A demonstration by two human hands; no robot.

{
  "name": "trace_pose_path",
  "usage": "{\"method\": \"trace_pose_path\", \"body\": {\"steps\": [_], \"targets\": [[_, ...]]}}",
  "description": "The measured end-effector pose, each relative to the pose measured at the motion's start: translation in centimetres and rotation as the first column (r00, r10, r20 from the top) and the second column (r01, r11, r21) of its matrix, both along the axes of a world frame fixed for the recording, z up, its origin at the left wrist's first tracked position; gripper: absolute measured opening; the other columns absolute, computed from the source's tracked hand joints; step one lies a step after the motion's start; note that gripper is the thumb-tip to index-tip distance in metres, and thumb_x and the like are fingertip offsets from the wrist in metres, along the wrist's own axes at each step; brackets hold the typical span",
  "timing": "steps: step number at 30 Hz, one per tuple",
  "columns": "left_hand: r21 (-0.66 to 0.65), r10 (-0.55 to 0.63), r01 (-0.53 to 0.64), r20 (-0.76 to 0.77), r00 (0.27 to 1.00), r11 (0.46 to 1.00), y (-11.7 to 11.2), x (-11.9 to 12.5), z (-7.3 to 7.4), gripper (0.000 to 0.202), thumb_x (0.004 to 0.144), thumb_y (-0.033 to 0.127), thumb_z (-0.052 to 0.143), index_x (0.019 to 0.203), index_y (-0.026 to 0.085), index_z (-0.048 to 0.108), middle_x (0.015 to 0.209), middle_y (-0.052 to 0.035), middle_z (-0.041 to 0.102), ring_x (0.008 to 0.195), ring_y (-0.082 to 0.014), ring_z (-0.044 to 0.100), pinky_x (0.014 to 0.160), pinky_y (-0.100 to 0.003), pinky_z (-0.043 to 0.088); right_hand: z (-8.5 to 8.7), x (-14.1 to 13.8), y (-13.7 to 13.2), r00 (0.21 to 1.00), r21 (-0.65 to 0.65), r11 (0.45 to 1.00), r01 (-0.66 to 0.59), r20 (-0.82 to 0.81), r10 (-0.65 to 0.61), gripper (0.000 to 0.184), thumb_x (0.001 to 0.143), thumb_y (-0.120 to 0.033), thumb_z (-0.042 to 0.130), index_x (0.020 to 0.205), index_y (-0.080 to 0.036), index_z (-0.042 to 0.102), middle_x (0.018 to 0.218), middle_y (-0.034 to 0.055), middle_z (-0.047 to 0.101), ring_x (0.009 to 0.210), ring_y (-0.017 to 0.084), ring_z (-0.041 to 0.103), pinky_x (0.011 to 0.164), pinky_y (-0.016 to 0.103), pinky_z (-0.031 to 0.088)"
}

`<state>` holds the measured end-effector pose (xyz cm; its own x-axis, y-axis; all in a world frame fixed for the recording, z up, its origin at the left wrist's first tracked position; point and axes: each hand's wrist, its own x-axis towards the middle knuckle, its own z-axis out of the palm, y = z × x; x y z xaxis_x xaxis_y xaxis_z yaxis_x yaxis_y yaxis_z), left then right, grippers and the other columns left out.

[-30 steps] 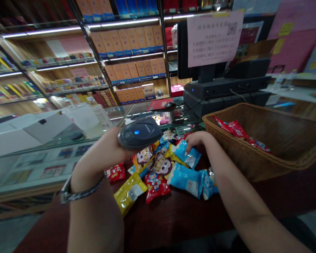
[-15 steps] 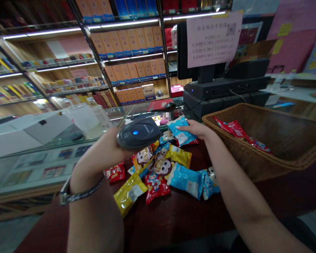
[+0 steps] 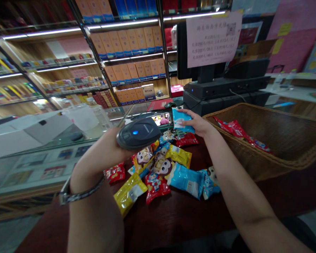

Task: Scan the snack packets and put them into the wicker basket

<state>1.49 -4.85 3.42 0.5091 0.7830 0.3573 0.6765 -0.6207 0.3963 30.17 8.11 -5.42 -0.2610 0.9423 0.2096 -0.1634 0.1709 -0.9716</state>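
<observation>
A dark grey barcode scanner [image 3: 140, 133] with a lit blue light sits in my left hand [image 3: 115, 142]; the fingers around its handle are mostly hidden beneath it. In my right hand [image 3: 198, 123] is a blue snack bag [image 3: 181, 121], gripped at its right side and raised in front of the scanner's head. Below both hands, several snack bags lie heaped on the dark red table: a red bag [image 3: 157, 186], a yellow bag [image 3: 130, 194], another blue bag [image 3: 186, 180] and a yellow one [image 3: 178, 155] among them.
A wicker basket [image 3: 252, 158] with red packets [image 3: 235, 129] inside stands at the right. Behind are a monitor with a paper sign [image 3: 213, 40] and a lit phone screen [image 3: 162, 120]. At left is a glass counter [image 3: 42, 168] bearing a white box [image 3: 28, 131]; stocked shelves rise beyond.
My right hand has lifted the blue snack bag slightly up and turned it more upright, uncovering the red bag beneath. My left hand and the scanner have stayed in place.
</observation>
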Motion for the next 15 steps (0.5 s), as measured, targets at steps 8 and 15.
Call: {"method": "trace_pose_path", "body": {"steps": [8, 15], "targets": [[-0.017, -0.002, 0.001, -0.007, 1.000, 1.000, 0.15, -0.03, -0.13, 0.054, 0.075, 0.029, 0.073, 0.128, 0.024, 0.065, 0.101, -0.0036, 0.076, 0.086, -0.0200, 0.067, 0.084, -0.034, 0.055, 0.14, 0.28, -0.13, 1.000, 0.069, 0.998, -0.008, 0.012, 0.007, 0.096, 0.050, -0.020, 0.088, 0.137, -0.030, 0.049, 0.117, 0.0044, 0.065, 0.104, 0.023, 0.065, 0.089, 0.040, 0.058], [-0.023, -0.025, 0.025, -0.001, 1.000, 0.999, 0.17, 0.20, -0.03, 0.051, 0.075, 0.028, 0.073, 0.125, 0.026, 0.066, 0.119, -0.0044, 0.072, 0.090, -0.0206, 0.068, 0.083, -0.034, 0.055, 0.30, 0.38, -0.14, 0.997, 0.236, 0.970, 0.058, 0.043, -0.070, 0.100, 0.050, -0.022, 0.087, 0.139, -0.028, 0.042, 0.141, 0.0076, 0.052, 0.119, 0.026, 0.058, 0.098, 0.039, 0.053]]}}
